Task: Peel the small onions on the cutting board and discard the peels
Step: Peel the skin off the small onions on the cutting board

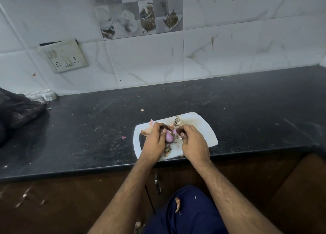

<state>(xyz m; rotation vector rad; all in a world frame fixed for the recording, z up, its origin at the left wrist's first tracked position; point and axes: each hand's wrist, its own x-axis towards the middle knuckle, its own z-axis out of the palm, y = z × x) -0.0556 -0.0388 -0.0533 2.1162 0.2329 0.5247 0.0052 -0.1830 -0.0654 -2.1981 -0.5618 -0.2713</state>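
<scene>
A white cutting board lies at the front edge of the black counter. Over it my left hand grips a small peeled pink onion between thumb and fingers. My right hand is curled beside it, its fingertips pinching a second small pink piece at the onion's top. Dry brown peels lie on the board's left, more peel scraps lie between my wrists, and a rooty scrap sits at the far edge.
A black plastic bag sits on the counter at far left, with small white cups behind it. A wall socket is on the tiled wall. One peel clings to my blue trousers; scraps lie on the floor.
</scene>
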